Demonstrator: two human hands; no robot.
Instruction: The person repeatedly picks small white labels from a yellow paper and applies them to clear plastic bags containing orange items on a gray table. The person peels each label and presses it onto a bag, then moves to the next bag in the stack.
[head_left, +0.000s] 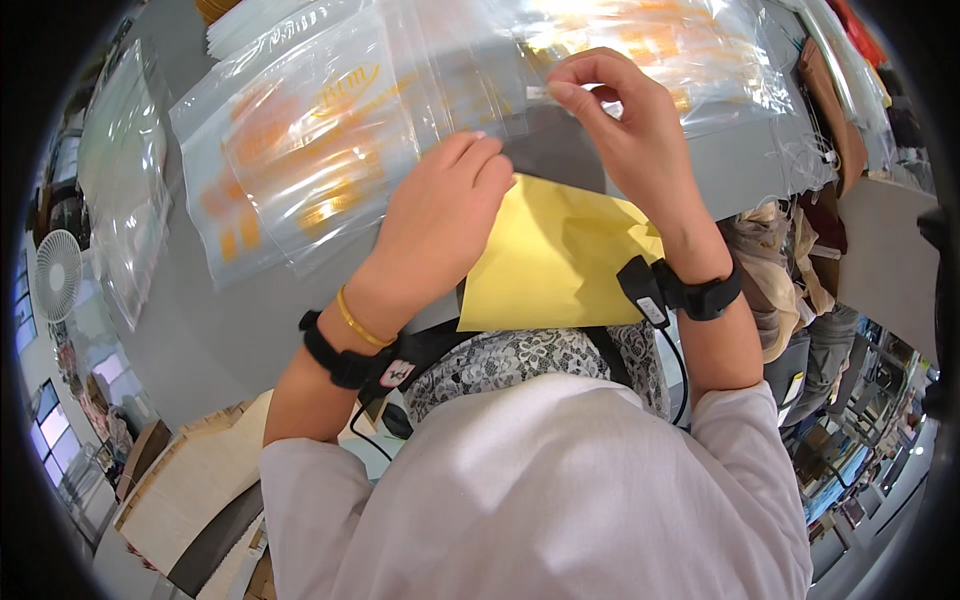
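Observation:
Between the thumb and forefinger of my right hand is a small white tag or sticker, raised above the table. My left hand has its fingers curled by the right edge of the left-hand clear plastic bags, which bear orange print. Its fingertips are partly hidden, so I cannot tell whether it grips anything. A sheet of yellow paper lies below both hands at the near table edge, its right side creased. More clear bags with orange print lie beyond my right hand.
The grey table carries another clear bag bundle at far left. Thin clear strings hang at the right edge, near bunched beige cloth. A white fan stands at left. Cables run from black bands on both wrists.

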